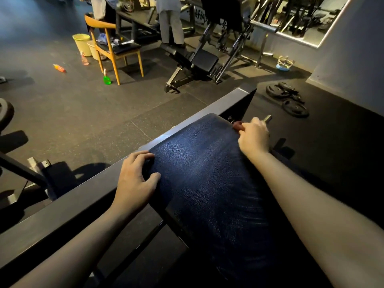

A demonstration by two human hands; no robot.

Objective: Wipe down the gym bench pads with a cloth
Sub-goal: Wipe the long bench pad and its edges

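Note:
A dark blue textured bench pad (207,173) runs from the lower middle up to the centre of the head view, mounted on a grey steel frame (83,196). My left hand (135,179) rests on the pad's left edge, fingers spread and curled over it, holding nothing. My right hand (254,138) is at the pad's far right corner, closed on a small reddish-brown cloth (238,125) of which only a bit shows past the fingers.
A wooden chair (116,50) with clutter, yellow buckets (82,43), a green spray bottle (107,79) and other bottles stand on the rubber floor at upper left. An adjustable bench (195,61), weight plates (288,98) and two standing people (170,21) are beyond.

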